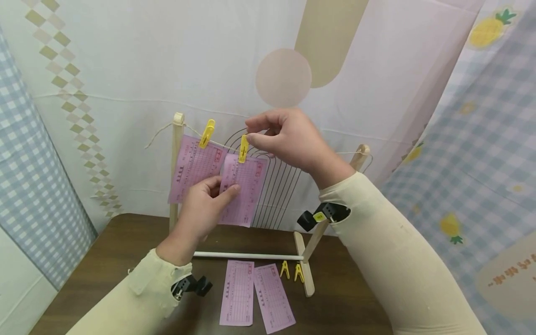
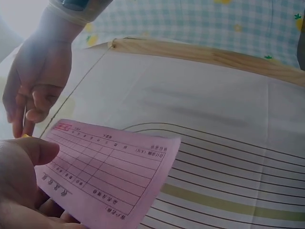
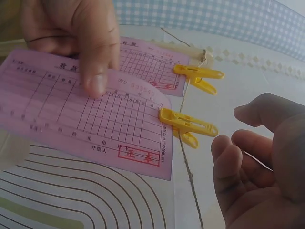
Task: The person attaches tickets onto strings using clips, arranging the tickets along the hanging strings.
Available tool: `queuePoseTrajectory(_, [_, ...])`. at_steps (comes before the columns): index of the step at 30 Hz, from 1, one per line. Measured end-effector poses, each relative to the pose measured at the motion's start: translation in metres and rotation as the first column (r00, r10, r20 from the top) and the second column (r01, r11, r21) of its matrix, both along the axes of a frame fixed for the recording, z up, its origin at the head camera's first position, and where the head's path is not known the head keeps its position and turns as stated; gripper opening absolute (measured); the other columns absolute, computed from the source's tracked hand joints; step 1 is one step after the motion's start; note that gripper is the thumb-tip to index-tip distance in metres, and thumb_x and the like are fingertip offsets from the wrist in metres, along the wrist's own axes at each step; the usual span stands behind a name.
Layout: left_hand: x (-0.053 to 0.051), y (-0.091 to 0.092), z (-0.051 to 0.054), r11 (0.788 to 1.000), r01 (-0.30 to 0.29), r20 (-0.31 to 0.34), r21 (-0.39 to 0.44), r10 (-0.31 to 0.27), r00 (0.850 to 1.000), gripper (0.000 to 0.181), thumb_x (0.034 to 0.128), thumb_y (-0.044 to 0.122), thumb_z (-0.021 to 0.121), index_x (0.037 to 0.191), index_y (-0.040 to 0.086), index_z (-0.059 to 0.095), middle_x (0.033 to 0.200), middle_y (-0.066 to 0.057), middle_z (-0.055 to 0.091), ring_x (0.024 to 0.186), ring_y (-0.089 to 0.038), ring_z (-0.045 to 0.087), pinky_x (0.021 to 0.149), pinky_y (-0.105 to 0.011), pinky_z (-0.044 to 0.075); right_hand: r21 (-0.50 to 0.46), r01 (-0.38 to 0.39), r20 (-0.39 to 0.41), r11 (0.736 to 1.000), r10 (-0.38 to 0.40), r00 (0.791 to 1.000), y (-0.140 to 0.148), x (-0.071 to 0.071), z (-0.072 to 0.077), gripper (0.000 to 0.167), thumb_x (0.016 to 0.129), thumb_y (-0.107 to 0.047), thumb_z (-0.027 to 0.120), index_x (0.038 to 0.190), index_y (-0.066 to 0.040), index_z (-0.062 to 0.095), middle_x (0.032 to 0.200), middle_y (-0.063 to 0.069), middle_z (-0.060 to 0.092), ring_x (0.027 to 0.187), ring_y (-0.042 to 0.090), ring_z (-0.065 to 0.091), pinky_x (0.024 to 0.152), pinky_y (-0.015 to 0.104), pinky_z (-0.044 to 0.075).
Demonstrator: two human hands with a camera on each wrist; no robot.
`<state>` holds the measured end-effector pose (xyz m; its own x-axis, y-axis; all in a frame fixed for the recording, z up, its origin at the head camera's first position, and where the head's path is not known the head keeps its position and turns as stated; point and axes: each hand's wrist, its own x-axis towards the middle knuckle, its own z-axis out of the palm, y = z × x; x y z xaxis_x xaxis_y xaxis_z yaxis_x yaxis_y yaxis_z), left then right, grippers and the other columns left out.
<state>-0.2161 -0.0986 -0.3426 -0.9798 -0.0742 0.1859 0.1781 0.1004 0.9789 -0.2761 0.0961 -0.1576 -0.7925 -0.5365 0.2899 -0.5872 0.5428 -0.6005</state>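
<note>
A pink receipt slip [image 1: 250, 197] hangs from a string [image 3: 191, 183], a yellow clothespin [image 1: 243, 150] clamped on its top edge. My left hand [image 1: 202, 204] pinches this slip at its left side, thumb in front. Close beside the clothespin is my right hand [image 1: 293, 139]. In the right wrist view, its thumb and fingers stand apart with a gap to the clothespin, holding nothing. Left of these, a second pink slip [image 1: 190, 163] hangs under another yellow clothespin [image 1: 207, 134], partly covered by my left hand.
Wooden posts [image 1: 175, 177] at left and right [image 1: 358, 160] carry the string; a white rod [image 1: 251, 256] runs low between them. On the brown table [image 1: 125, 260] lie two pink slips [image 1: 237, 293] and two yellow clothespins [image 1: 284, 270], near the right post's wooden foot [image 1: 308, 281].
</note>
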Motion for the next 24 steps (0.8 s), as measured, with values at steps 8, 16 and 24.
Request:
queuePoseTrajectory(8, [-0.003,-0.002,-0.013,0.998,0.049,0.007,0.043,-0.05,0.999,0.046,0.107,0.041,0.08,0.144,0.015,0.072,0.137,-0.009,0.078,0.123,-0.03,0.078,0.104,-0.052,0.066,-0.066,-0.019,-0.068,0.998,0.015,0.998,0.01,0.004,-0.007,0.026,0.101,-0.028,0.084,0.127,-0.023,0.084,0.119,-0.009,0.083,0.099,0.011,0.078,0.084,0.033,0.065])
queuePoseTrajectory(16, [-0.004,-0.008,-0.032,0.997,0.073,0.054,0.015,-0.074,0.996,0.049,0.1073,0.04,0.079,0.15,0.017,0.068,0.143,-0.008,0.077,0.134,-0.029,0.073,0.116,-0.056,0.058,-0.087,-0.11,-0.224,0.99,0.088,0.971,0.025,0.017,-0.025,0.033,0.1,-0.019,0.086,0.133,-0.016,0.082,0.125,-0.004,0.083,0.103,0.011,0.077,0.094,0.032,0.065])
queuePoseTrajectory(24, [-0.004,-0.016,-0.054,0.993,0.113,0.073,0.035,-0.115,0.991,0.068,0.1052,0.045,0.081,0.161,0.015,0.056,0.158,-0.012,0.066,0.151,-0.035,0.062,0.126,-0.061,0.049,-0.095,-0.137,-0.321,0.986,0.1,0.942,0.045,0.034,-0.047,0.04,0.098,-0.017,0.088,0.137,-0.011,0.08,0.136,0.001,0.081,0.119,0.018,0.077,0.107,0.037,0.063])
